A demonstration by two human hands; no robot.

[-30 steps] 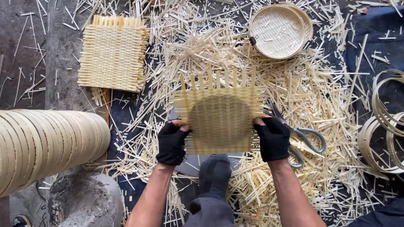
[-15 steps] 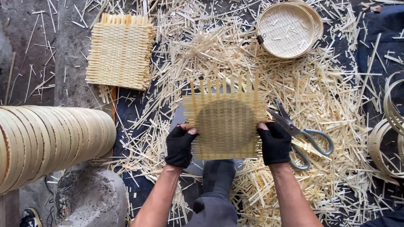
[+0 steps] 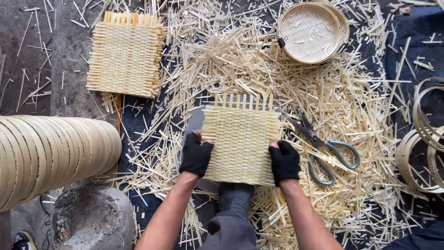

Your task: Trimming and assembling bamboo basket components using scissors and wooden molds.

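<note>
Bamboo offcuts (image 3: pixel 323 88) cover the ground, pale slivers heaped thickly over a dark blue sheet (image 3: pixel 411 41) and grey concrete (image 3: pixel 64 60). Every place below is given from the woven mat (image 3: pixel 241 141) at the middle of the view.

Far to the mat's left lies a long row of round bamboo frames (image 3: pixel 51 155), packed side by side on edge. Below that row, at the bottom left, sits a rough grey stone (image 3: pixel 95 220). Up and to the left of the mat rests a stack of woven squares (image 3: pixel 125 55), their loose strip ends pointing upward. Up and to the right of the mat lies a round basket tray (image 3: pixel 311 31), its woven bottom showing. At the far right edge are loose bamboo hoops (image 3: pixel 423 148), some overlapping each other.

The mat itself is a square weave with free strip ends along its upper edge, lying flat over a grey block that shows at its upper left corner. The left hand (image 3: pixel 195 155), in a black glove, grips the mat's left edge, thumb on top. The right hand (image 3: pixel 284 160), gloved alike, grips the right edge the same way. Just right of the mat, close to the right hand but apart from it, lie scissors (image 3: pixel 323 148) with grey handles, blades pointing up-left. Below the mat, between the forearms, is a dark-socked foot (image 3: pixel 235 196).
</note>
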